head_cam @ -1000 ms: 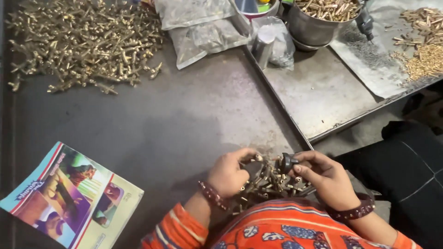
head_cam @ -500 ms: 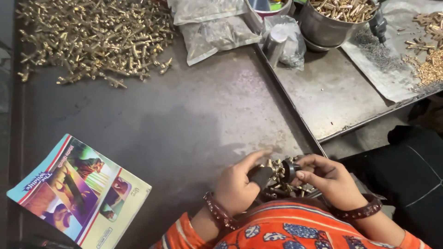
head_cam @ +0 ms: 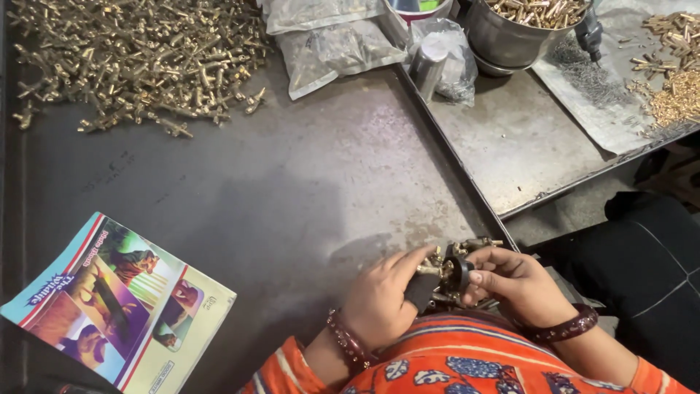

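Brass fitting [head_cam: 453, 271] sits pinched between left hand [head_cam: 383, 299] and right hand [head_cam: 514, 281].

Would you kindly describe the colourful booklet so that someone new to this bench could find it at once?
Start from the big dark metal table, whose far left corner holds a heap of brass fittings. Come to the near left corner, left of the person's left hand, where the booklet lies flat. It is the only paper thing there, with a glossy cover of bright illustrated animals among dull metal.
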